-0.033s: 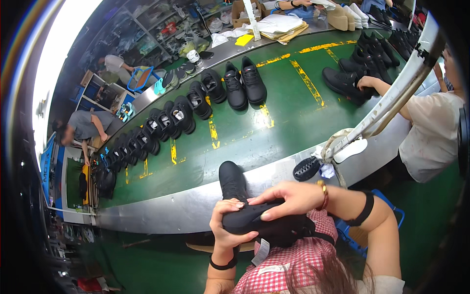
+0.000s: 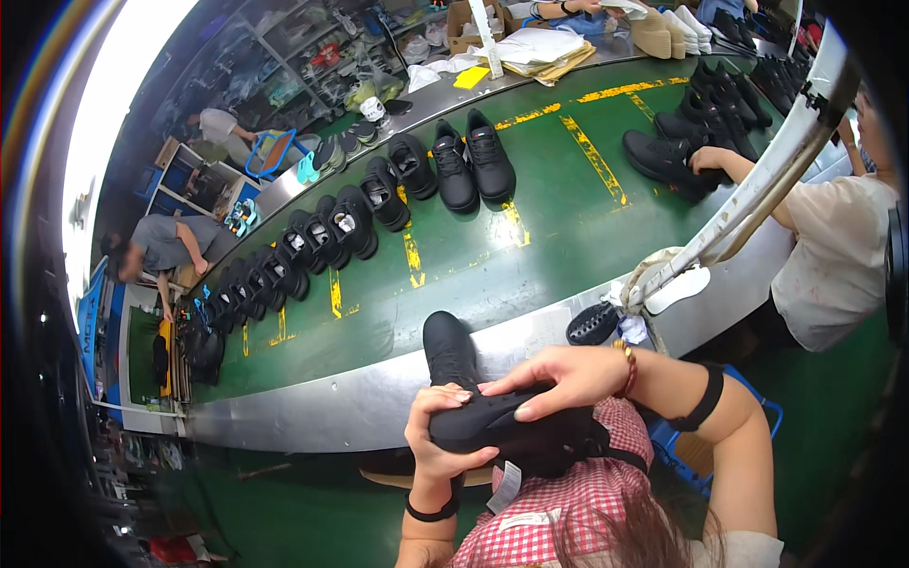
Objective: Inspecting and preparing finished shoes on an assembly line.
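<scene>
A black shoe (image 2: 478, 423) is held in front of my body, toe to the left, over my red checked apron (image 2: 592, 483). My left hand (image 2: 437, 435) wraps round its toe end, fingers on top and thumb along the lower side. From the right, my right hand (image 2: 568, 379) grips the shoe's upper, with fingers on the far side and thumb pressed on the near side. The heel end is partly hidden below that hand. Just beyond, a second black shoe (image 2: 447, 343) rests at the metal table edge, its back part covered by my hands.
Black shoes (image 2: 346, 227) line the green conveyor (image 2: 549, 227). A white post (image 2: 729, 199) rises at right, with a black perforated sole-like piece (image 2: 593, 325) at its base. Beyond it a co-worker's hand (image 2: 710, 161) touches shoes. A blue-framed stool (image 2: 686, 454) stands by my right arm.
My right thumb has slid slightly to the right along the held shoe. My left hand keeps its grip, and the shoe stays in place.
</scene>
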Demonstrator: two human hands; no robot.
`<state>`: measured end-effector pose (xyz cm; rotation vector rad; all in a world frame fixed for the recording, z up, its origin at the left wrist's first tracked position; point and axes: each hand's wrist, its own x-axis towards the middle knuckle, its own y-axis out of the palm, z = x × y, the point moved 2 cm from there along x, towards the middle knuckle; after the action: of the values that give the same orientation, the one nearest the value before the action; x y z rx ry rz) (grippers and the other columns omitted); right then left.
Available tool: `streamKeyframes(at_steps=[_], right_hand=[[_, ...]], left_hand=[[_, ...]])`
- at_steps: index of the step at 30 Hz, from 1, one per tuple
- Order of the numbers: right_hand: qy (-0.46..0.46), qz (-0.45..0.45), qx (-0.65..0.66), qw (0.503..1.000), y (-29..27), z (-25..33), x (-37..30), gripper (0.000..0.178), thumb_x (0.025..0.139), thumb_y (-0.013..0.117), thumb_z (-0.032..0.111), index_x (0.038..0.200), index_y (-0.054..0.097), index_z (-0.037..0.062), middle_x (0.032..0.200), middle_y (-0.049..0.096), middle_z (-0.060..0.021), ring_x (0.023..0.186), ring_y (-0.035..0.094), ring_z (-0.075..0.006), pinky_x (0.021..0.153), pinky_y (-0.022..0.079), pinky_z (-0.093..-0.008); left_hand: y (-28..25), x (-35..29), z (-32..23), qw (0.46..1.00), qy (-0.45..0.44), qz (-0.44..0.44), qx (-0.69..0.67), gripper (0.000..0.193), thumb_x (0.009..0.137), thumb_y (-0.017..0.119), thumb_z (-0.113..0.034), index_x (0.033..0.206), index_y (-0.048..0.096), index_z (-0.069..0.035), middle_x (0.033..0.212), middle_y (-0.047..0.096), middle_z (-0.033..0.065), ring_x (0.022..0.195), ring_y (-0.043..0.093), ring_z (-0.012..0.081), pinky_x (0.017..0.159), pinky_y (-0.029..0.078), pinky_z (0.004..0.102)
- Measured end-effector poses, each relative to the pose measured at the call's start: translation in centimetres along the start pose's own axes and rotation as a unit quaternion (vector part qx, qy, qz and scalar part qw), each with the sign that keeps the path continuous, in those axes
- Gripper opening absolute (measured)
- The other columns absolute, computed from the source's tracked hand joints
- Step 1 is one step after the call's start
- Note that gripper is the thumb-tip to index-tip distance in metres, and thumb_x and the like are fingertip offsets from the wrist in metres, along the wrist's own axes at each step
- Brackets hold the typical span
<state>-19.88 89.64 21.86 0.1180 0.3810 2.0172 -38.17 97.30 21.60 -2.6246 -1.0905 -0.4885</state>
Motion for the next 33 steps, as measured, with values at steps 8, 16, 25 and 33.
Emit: streamKeyframes(at_steps=[8, 16, 25, 33], right_hand=[[-0.031, 0.047, 0.072, 0.996, -0.2, -0.5, 0.1, 0.049, 0.080, 0.056, 0.005, 0.125, 0.038, -0.0006, 0.127, 0.042, -0.0104, 0.113, 0.040, -0.0129, 0.097, 0.030, -0.0270], [-0.084, -0.330, -0.081, 0.937, 1.0, -1.2, 2.3, 0.020, 0.083, 0.053, 0.017, 0.086, 0.061, -0.0014, 0.088, 0.063, -0.0109, 0.083, 0.058, -0.0163, 0.077, 0.044, -0.0262], [-0.119, -0.368, -0.398, 0.832, 0.3, -8.6, -3.8, 0.073, 0.071, 0.065, 0.033, 0.126, 0.032, -0.0030, 0.128, 0.035, -0.0230, 0.120, 0.034, -0.0345, 0.099, 0.026, -0.0383], [-0.046, -0.288, -0.551, 0.782, 1.9, -10.7, -1.3, 0.087, 0.059, 0.071, 0.028, 0.130, 0.026, 0.0051, 0.133, 0.021, -0.0272, 0.123, 0.022, -0.0422, 0.100, 0.019, -0.0475]], left_hand=[[-0.4, 0.0, 0.4, 1.000, -0.006, 0.001, -0.017, 0.059, 0.043, 0.084, -0.015, 0.089, 0.050, -0.002, 0.087, 0.054, 0.0104, 0.086, 0.053, 0.0221, 0.081, 0.042, 0.0359], [-1.0, 0.8, 0.9, 1.000, 0.001, -0.018, -0.006, 0.058, 0.047, 0.083, -0.017, 0.091, 0.049, -0.002, 0.088, 0.053, 0.0091, 0.086, 0.054, 0.0209, 0.081, 0.043, 0.0345], [-6.9, -0.1, 4.6, 0.960, -0.126, -0.245, -0.059, 0.057, 0.055, 0.080, -0.019, 0.097, 0.047, -0.001, 0.090, 0.053, 0.0069, 0.085, 0.053, 0.0154, 0.078, 0.043, 0.0273], [-6.1, 1.2, 4.0, 0.951, -0.145, -0.245, -0.123, 0.054, 0.060, 0.078, -0.018, 0.100, 0.046, -0.001, 0.090, 0.053, 0.0070, 0.083, 0.054, 0.0138, 0.074, 0.045, 0.0254]])
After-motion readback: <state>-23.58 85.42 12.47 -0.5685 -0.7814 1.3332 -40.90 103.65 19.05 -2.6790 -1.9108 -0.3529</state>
